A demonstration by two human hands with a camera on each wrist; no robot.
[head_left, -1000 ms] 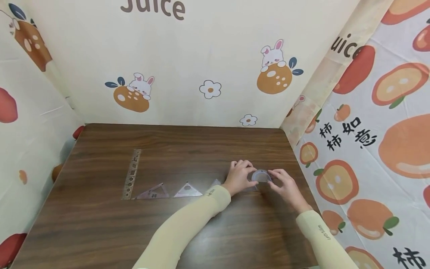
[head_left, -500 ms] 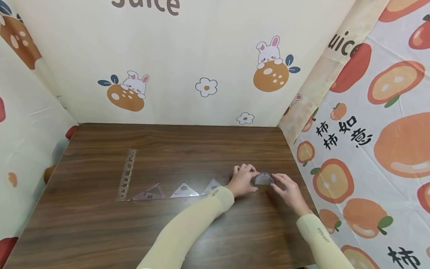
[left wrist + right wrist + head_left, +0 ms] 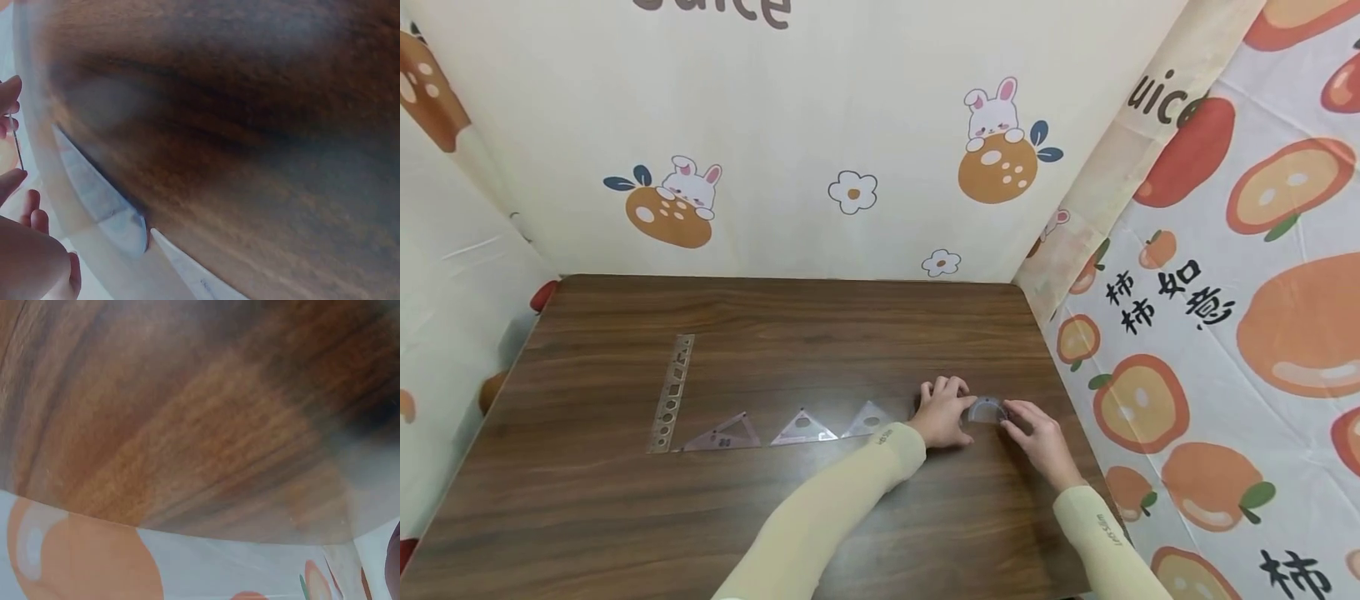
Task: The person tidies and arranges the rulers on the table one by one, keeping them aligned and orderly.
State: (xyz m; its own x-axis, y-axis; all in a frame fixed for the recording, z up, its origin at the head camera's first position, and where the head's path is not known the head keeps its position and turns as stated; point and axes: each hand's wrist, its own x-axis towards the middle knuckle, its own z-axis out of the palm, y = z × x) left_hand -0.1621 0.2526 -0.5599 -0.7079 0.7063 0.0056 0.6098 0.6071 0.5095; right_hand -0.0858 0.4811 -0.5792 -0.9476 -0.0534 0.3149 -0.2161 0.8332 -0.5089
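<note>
A small clear protractor is held up off the table between both hands, curved side away. My right hand pinches its right corner between thumb and index finger. At its left end, my left hand touches it with the index fingertip, the thumb standing apart below. In the left wrist view the protractor appears edge-on as a thin line. Left of the hands lie clear triangular set squares: one partly behind the left sleeve, a middle one, and a longer pinkish one.
A clear stencil ruler with cut-out shapes lies at the left of the brown wooden table. Patterned cloths hang behind the table and along its right side. The right wrist view shows mostly blurred tabletop.
The protractor and both hands have come a little nearer the body. My left thumb has moved off the protractor. The whole scene has shifted slightly left as the head turned.
</note>
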